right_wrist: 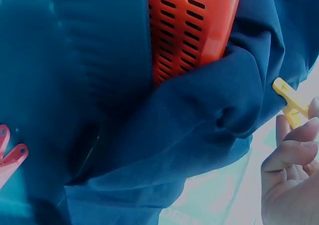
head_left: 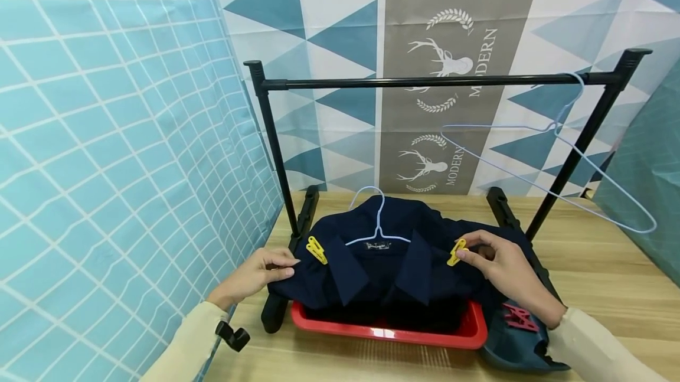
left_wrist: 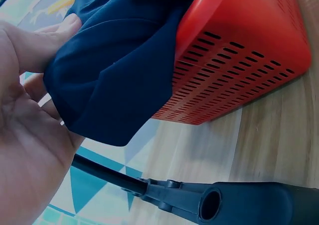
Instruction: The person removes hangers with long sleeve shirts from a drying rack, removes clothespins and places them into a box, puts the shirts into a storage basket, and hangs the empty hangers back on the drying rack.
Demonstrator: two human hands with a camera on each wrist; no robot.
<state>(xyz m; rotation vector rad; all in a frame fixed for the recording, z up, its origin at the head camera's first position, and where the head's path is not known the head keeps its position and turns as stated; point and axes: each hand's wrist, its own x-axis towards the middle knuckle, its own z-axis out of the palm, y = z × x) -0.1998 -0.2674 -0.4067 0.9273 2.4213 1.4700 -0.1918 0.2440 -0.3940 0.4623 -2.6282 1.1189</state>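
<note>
A dark navy collared shirt (head_left: 346, 276) lies over a red basket (head_left: 382, 333), a pale blue wire hanger (head_left: 379, 225) inside its neck and the hook sticking up. Yellow clothespins sit at both shoulders. Beside the left clothespin (head_left: 316, 250), my left hand (head_left: 257, 274) pinches the shirt's edge; the left wrist view shows the thumb on top of the cloth (left_wrist: 119, 80) and fingers beneath. My right hand (head_left: 502, 267) holds the other yellow clothespin (head_left: 455, 252) between thumb and fingers at the right shoulder. Whether that clothespin's tips grip the cloth is hard to tell.
Behind the shirt stands a black rack with a horizontal rail (head_left: 340, 82). A second wire hanger (head_left: 555, 127) hangs near its right end. At the right front, a dark blue basin (head_left: 504, 351) holds pink-red clothespins (head_left: 519, 317). A blue tiled wall (head_left: 106, 134) rises on the left.
</note>
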